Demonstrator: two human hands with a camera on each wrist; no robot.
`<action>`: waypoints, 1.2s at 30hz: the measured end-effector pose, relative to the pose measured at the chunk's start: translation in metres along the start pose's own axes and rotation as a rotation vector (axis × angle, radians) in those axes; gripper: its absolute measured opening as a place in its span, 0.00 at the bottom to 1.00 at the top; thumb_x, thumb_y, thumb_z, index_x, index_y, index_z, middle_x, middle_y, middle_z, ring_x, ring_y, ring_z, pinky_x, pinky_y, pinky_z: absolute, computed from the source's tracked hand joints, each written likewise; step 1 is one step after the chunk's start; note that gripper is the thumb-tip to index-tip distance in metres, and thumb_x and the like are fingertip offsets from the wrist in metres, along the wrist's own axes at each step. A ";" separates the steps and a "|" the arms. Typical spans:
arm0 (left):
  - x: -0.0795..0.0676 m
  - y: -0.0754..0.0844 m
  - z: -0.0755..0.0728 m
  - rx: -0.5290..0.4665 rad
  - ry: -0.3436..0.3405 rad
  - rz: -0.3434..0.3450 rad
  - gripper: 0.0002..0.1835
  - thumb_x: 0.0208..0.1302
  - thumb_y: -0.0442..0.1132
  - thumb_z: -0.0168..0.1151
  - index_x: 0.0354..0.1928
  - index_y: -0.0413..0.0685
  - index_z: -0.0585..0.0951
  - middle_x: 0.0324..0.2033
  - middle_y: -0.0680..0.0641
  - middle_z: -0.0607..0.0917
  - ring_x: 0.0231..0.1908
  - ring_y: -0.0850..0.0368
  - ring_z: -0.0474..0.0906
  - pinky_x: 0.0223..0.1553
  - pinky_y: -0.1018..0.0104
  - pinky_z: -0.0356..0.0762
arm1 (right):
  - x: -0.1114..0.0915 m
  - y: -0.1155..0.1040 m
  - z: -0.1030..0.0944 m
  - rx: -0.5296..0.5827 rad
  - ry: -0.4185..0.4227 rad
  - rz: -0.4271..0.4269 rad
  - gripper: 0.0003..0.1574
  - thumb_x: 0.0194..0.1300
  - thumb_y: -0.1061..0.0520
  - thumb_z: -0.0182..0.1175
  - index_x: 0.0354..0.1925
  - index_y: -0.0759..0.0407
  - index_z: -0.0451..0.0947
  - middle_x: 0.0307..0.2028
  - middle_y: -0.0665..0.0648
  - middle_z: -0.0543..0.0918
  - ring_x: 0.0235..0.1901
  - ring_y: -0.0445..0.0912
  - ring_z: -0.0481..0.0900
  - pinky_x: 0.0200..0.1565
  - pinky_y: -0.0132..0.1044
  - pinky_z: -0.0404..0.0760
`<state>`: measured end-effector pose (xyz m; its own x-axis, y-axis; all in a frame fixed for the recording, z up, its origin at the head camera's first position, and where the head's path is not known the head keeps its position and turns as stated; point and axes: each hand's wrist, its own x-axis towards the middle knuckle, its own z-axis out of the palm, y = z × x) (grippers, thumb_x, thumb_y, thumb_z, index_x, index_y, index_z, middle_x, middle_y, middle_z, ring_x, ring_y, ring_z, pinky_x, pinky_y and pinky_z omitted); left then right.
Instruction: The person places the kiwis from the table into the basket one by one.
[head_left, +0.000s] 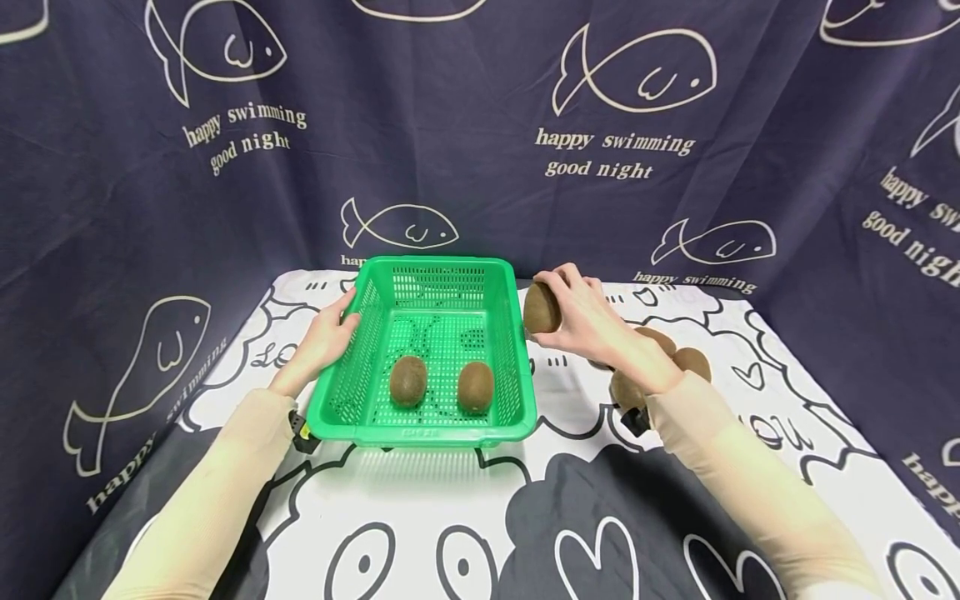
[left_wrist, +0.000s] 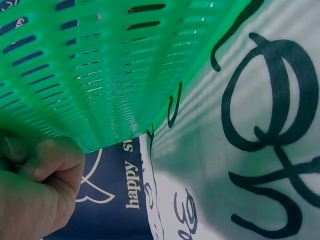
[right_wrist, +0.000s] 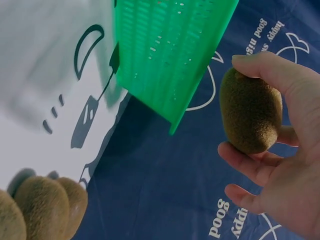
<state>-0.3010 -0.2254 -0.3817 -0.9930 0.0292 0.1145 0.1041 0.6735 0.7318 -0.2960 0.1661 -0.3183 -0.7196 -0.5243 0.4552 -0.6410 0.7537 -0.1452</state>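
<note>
In the head view alone, left hand (head_left: 324, 337) gripping basket (head_left: 431, 434) and right hand (head_left: 583, 315) gripping kiwi (head_left: 541, 309) appear together.

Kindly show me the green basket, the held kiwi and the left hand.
Green basket (head_left: 450, 434), head view: front rim.
Held kiwi (right_wrist: 250, 111), right wrist view: middle of its brown side.
Left hand (head_left: 326, 337), head view: back of the hand.

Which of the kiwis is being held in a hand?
The kiwi gripped by the right hand, just right of the green basket; two kiwis lie inside the basket, the other kiwis on the cloth.
</note>
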 end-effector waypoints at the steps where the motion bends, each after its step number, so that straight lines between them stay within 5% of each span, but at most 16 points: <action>1: 0.000 0.000 0.000 0.001 0.000 0.000 0.32 0.73 0.39 0.41 0.76 0.48 0.49 0.73 0.34 0.55 0.72 0.34 0.52 0.72 0.42 0.51 | 0.001 -0.001 0.001 0.002 0.000 -0.007 0.48 0.40 0.48 0.76 0.59 0.58 0.68 0.49 0.64 0.71 0.46 0.55 0.73 0.53 0.57 0.68; 36: -0.002 0.004 0.000 -0.001 0.008 -0.002 0.32 0.72 0.39 0.42 0.76 0.48 0.50 0.73 0.35 0.56 0.72 0.35 0.54 0.72 0.43 0.52 | 0.021 -0.057 0.042 0.006 -0.117 -0.193 0.50 0.43 0.42 0.75 0.60 0.60 0.68 0.51 0.62 0.73 0.49 0.51 0.74 0.54 0.53 0.70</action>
<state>-0.2987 -0.2231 -0.3789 -0.9928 0.0215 0.1182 0.1019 0.6728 0.7328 -0.2859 0.0951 -0.3373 -0.6096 -0.7009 0.3703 -0.7709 0.6330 -0.0709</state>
